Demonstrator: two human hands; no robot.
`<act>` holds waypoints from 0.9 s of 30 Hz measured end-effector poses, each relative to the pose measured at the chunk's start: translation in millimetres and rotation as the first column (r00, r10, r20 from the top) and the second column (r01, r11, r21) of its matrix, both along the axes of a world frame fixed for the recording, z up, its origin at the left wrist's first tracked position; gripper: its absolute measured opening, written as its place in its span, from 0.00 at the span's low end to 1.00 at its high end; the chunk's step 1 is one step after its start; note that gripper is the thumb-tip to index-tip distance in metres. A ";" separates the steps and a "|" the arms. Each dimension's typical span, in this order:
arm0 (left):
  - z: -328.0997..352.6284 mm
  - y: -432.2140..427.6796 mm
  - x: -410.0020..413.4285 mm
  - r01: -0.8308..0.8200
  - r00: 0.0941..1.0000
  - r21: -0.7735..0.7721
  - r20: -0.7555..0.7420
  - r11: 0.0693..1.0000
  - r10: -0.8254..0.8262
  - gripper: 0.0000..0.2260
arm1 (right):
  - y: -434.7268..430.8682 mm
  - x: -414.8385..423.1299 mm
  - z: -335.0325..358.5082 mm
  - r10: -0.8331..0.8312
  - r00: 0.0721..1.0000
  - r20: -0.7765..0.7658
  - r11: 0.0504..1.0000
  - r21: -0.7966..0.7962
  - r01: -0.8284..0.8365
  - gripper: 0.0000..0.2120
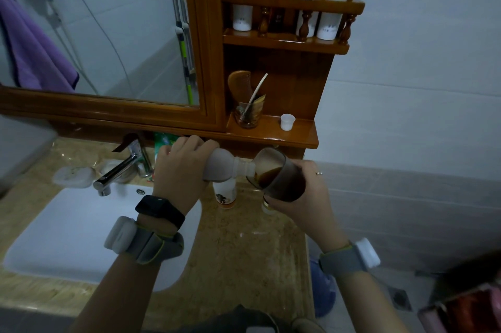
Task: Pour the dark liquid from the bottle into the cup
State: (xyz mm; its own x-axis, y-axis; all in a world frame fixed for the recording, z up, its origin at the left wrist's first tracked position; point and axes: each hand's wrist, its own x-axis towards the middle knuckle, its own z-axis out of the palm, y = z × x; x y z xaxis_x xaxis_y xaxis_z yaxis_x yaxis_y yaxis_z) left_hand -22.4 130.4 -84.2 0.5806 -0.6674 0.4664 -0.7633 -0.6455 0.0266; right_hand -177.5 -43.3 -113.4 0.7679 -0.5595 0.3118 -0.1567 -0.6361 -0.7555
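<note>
Gripping the frosted plastic bottle (225,167) round its body, left hand (184,170) tips its mouth at the rim of the cup (284,180); right hand (303,205) curls round that cup, probably smooth, light, gaining weight.

Pale frosted bottle (225,167), tipped on its side at centre, neck pointing right, mouth touching the rim of a smoky translucent cup (287,183). Cup just right of it, tilted leftward toward the neck, dark brown liquid (268,174) pooled along its lower side.
</note>
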 end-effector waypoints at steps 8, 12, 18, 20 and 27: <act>1.8 1.6 -0.3 -0.002 1.000 -0.012 -0.004 1.000 0.002 0.18 | 1.6 4.7 0.6 -0.035 0.998 -0.059 0.988 -0.155 0.025 0.29; 2.6 1.9 -0.1 -0.003 1.000 -0.011 -0.004 1.000 0.003 0.18 | 1.9 7.6 2.6 -0.024 0.989 -0.143 0.990 -0.139 0.004 0.27; 2.6 0.9 0.3 -0.009 1.000 -0.003 -0.008 1.000 0.009 0.19 | 4.9 5.5 3.1 -0.017 0.994 -0.104 0.996 -0.089 0.008 0.26; 2.4 1.1 -0.1 -0.011 1.000 0.000 -0.008 1.000 0.011 0.19 | 4.2 3.6 3.9 -0.009 0.999 -0.042 0.998 -0.069 0.006 0.28; 2.5 1.3 0.5 -0.014 1.000 0.004 -0.009 1.000 0.014 0.19 | 1.5 5.5 -0.1 -0.007 1.000 0.000 0.991 -0.137 0.007 0.29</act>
State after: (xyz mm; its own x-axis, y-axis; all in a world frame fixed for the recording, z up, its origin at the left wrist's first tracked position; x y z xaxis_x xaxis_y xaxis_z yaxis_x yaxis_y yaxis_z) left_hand -21.9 131.6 -81.7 0.5936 -0.6613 0.4587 -0.7543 -0.6559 0.0306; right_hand -172.0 -41.8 -113.5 0.7643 -0.5170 0.3855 -0.1616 -0.7322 -0.6616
